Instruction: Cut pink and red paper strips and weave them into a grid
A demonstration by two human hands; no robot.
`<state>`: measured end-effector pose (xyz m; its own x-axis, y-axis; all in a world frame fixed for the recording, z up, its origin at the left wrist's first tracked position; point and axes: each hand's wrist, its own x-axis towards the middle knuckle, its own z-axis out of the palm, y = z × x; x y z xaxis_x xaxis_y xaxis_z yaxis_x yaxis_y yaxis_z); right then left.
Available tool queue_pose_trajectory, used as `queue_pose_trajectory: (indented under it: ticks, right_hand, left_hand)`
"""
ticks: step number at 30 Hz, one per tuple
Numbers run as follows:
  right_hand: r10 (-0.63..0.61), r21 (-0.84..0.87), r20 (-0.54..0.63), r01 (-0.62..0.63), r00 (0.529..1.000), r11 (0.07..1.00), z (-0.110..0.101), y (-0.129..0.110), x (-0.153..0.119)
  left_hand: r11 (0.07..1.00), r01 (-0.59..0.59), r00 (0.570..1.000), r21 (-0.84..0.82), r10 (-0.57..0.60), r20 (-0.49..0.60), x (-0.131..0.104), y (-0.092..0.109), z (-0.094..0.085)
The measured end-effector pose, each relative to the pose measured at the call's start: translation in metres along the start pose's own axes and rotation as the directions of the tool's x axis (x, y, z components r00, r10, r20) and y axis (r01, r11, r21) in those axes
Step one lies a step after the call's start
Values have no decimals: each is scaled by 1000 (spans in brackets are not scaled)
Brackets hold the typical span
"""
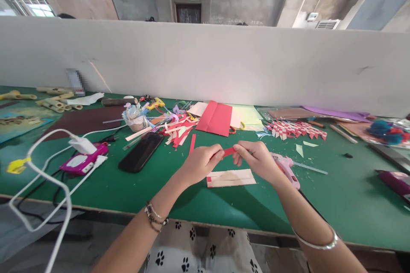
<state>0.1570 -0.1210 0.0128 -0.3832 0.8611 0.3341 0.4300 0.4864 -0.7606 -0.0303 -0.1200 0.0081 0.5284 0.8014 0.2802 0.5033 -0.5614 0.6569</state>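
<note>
Between my two hands a short red paper strip [228, 152] is stretched above the table. My left hand [205, 162] pinches its left end, and my right hand [254, 158] pinches the right end. Just below them lie pale paper strips [232, 178] side by side, with a red piece woven across their left end. Another red strip [192, 143] rests on the table behind my left hand. Close to my right wrist is a pink glue gun [286, 168] with a clear glue stick in it.
A black phone [141, 152] and a purple power strip [83, 158] with white cables lie to the left. Behind are a folded red sheet [215, 118], a heap of cut strips [181, 130] and a red-and-white woven piece [296, 129]. A white partition [205, 59] borders the green table.
</note>
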Motion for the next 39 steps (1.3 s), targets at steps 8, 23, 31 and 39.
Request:
queue_pose_trajectory:
  ticks: [8,23,31,39]
  right_hand:
    - [-101,-134,247,138,964,981,-3,-20,-3]
    - [-50,-71,63,54,997,996,-15,-15,-7]
    - [87,115,146,-104,985,988,-23,-3,-26]
    - [94,589,651,-579,754,564,0,16,-48]
  left_hand:
    - [795,279,887,-538,1,461,-12,5,0]
    - [877,215,963,-430,-118,241,-28,1,-3]
    - [983,98,987,-158,-75,142,-36,0,-18]
    - [770,-438,898,463,388,204,-35,-7,-8]
